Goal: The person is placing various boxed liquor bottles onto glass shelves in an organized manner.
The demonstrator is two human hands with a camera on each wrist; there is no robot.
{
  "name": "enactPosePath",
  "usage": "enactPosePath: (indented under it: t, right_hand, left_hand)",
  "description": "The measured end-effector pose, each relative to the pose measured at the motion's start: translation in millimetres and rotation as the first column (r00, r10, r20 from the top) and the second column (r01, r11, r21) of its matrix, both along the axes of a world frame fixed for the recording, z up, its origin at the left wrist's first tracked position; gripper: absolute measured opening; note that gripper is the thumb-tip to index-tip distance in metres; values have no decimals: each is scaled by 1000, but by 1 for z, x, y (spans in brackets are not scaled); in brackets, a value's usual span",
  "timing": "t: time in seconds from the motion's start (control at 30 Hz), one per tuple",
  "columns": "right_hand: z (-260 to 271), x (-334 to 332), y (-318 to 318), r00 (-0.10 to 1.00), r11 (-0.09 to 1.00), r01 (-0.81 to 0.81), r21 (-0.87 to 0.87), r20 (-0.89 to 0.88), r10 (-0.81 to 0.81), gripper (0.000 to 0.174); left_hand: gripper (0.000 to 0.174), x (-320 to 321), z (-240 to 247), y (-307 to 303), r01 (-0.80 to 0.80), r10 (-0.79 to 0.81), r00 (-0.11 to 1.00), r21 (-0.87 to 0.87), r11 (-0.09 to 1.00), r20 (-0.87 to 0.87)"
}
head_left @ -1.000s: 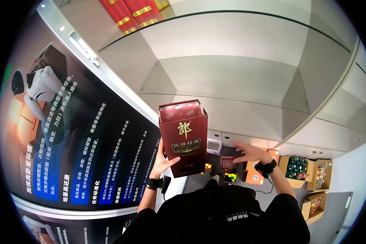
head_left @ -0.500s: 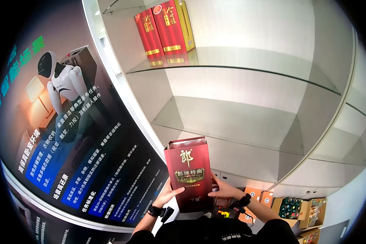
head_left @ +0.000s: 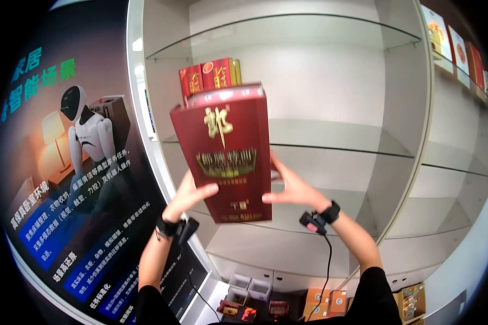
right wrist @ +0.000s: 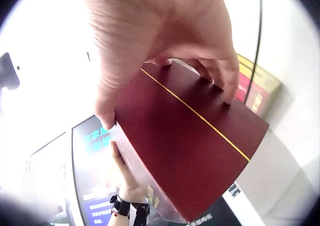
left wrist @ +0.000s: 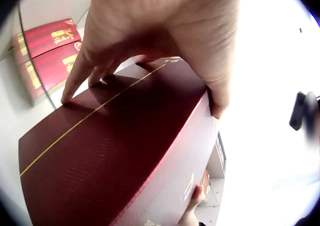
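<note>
A: Who has hold of what here?

B: A person in black sleeves (head_left: 377,295), a small wrist camera (head_left: 187,230) strapped on each arm, grips a maroon 郎 gift box (head_left: 228,162) in both hands. The left hand (head_left: 191,194) clasps one side and the right hand (head_left: 294,190) the other, both thumbs lapping onto the lower front.

A: How does that compare with the earlier frames?

B: A second ago the left hand alone bears the box, with the right hand apart from it. Half a second ago both hands hold it, low in the view. Now it is higher, on outstretched arms, and looms larger.

A: Which way does it point?

B: Its long axis runs up and down, the top leaning left in the head view. The gold-lettered front faces the wearer, the 郎 character right way up near the top. A gold line (left wrist: 100,106) runs lengthwise along the side under the left hand.

A: And beyond?

B: The box hangs in midair before a glass shelf (head_left: 336,132) in a pale cabinet (head_left: 309,70). Its top overlaps the view of the red-and-gold boxes (head_left: 218,75) behind, and a robot poster (head_left: 108,65) stands to the left.
</note>
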State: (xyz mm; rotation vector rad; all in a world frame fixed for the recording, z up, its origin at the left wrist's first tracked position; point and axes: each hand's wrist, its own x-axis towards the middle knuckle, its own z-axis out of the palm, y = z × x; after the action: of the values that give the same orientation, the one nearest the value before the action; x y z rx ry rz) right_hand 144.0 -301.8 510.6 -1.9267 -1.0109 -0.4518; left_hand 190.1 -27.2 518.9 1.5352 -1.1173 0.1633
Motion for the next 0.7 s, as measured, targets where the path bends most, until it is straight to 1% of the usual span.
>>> enactPosePath:
  t: [0.03, 0.07, 0.13, 0.17, 0.2, 0.23, 0.27, 0.3, 0.33, 0.37, 0.4, 0.43, 0.47, 0.5, 0.53, 0.57, 0.6, 0.67, 0.7]
  right_hand:
    - [22, 6, -4, 999, 1000, 15, -7, 38, -14, 110]
    - [42, 11, -8, 998, 1000, 24, -13, 52, -23, 110]
    - [78, 19, -16, 992, 995, 103, -7, 70, -102, 108]
    - [91, 22, -18, 990, 994, 113, -12, 87, -111, 108]
    - [103, 27, -22, 992, 993, 115, 20, 49, -116, 108]
    - [112, 32, -26, 993, 992, 118, 52, 13, -119, 108]
    - [116, 41, -30, 991, 991, 127, 45, 37, -129, 108]
    - [119, 55, -36, 982, 986, 160, 54, 96, -165, 107]
    - [120, 62, -39, 969, 980, 189, 68, 146, -197, 105]
    - [120, 68, -43, 967, 979, 192, 67, 156, -201, 105]
    - [120, 71, -46, 971, 974, 214, 71, 94, -220, 105]
    - [118, 75, -49, 971, 969, 236, 73, 30, -239, 105]
    - [117, 79, -50, 969, 968, 240, 70, 34, -243, 105]
    - [112, 84, -53, 969, 966, 246, 76, -30, -244, 107]
    - [107, 91, -57, 965, 964, 252, 84, -93, -244, 110]
    - [101, 99, -59, 964, 961, 258, 96, -85, -251, 108]
    - [100, 99, -59, 964, 961, 260, 95, -83, -253, 108]
    - [95, 99, -56, 956, 950, 288, 123, -84, -280, 107]
    - [93, 104, -58, 956, 947, 292, 132, -77, -284, 106]
  left_hand:
    - [72, 10, 20, -6, 13, -12, 999, -22, 1000, 51]
    - [71, 26, 38, -9, -15, 17, 994, -18, 1000, 103]
    - [68, 45, 71, -21, -53, 59, 993, -58, 997, 100]
    - [68, 54, 85, -28, -70, 74, 996, -73, 995, 48]
    - [68, 61, 97, -35, -86, 86, 996, -88, 992, -1]
    - [68, 69, 105, -42, -75, 77, 997, -100, 992, 19]
    - [68, 76, 114, -49, -75, 77, 997, -111, 991, 18]
    - [68, 84, 121, -55, -76, 79, 997, -120, 990, 17]
    - [69, 89, 124, -61, -40, 42, 999, -130, 991, 11]
    - [69, 94, 126, -66, -42, 39, 999, -115, 992, -27]
    - [69, 95, 125, -71, -44, 37, 997, -99, 994, -69]
    - [68, 98, 123, -74, -78, 74, 995, -58, 995, -73]
    - [73, 108, 119, -77, -41, 38, 998, -54, 998, -59]
    - [73, 112, 116, -79, -38, 34, 998, -57, 998, -56]
    - [82, 116, 112, -82, -33, 30, 989, -22, 999, -148]
    - [92, 120, 108, -84, -25, 27, 970, 12, 1000, -240]
    - [93, 139, 98, -92, -69, 40, 953, -87, 994, -299]
    - [103, 150, 93, -93, -28, -15, 958, -144, 989, -287]
    - [99, 148, 93, -93, -25, -17, 958, -144, 989, -286]
